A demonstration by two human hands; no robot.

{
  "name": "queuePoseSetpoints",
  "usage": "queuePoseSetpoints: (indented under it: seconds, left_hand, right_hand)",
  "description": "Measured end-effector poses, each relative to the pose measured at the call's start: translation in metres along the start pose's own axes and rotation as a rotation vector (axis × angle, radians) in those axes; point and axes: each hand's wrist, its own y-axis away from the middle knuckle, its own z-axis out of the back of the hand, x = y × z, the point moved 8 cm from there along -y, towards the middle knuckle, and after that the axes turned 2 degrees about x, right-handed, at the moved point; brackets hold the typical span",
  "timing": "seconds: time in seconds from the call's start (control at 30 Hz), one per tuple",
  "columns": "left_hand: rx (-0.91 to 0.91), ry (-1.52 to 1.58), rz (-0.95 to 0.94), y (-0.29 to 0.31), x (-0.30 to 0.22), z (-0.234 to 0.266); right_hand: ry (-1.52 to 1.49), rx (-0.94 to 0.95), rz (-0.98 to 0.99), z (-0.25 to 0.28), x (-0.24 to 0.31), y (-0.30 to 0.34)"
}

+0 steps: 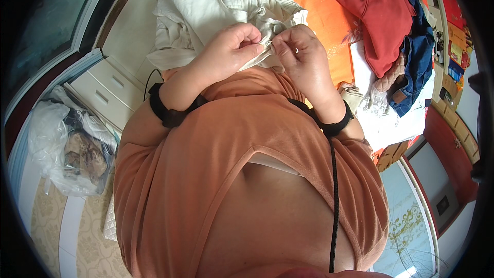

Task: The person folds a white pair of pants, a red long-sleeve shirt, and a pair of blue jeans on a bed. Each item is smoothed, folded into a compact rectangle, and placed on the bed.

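A pair of cream-white trousers (203,1) lies bunched over my lap, its gathered waistband at the upper right and a pocket near the top. My left hand (222,47) pinches a fold of the cloth between thumb and forefinger. Close beside it, my right hand (304,54) is closed in a pinch, its fingertips nearly meeting the left ones at the same fold. Something small and pale shows between the two pinches, too fine to make out. A round button (278,28) sits on the cloth just above them. Dark bands circle both my wrists.
On the right, a red garment (373,18), blue jeans (418,67) and other clothes lie on an orange flowered cover (329,36). To the left stand a white drawer unit (105,92) and a clear plastic bag (49,139) with things inside. A black cord (334,201) runs down my front.
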Motion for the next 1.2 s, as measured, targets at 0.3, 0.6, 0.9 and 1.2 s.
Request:
queuePoseSetpoints:
  seconds: [0.3, 0.6, 0.9, 1.2]
  left_hand:
    - [0.009, 0.069, 0.099, -0.003, 0.007, -0.003]
    - [0.027, 0.027, 0.100, 0.001, 0.006, -0.008]
    - [0.009, -0.085, 0.062, 0.000, 0.002, -0.006]
    - [0.031, -0.062, 0.033, -0.001, 0.005, -0.007]
  right_hand:
    - [0.134, -0.068, 0.129, 0.001, 0.008, 0.000]
    - [0.193, -0.083, 0.206, -0.001, 0.011, 0.000]
    - [-0.017, -0.005, 0.092, -0.003, 0.000, 0.000]
    - [0.033, -0.038, 0.145, 0.000, 0.006, 0.000]
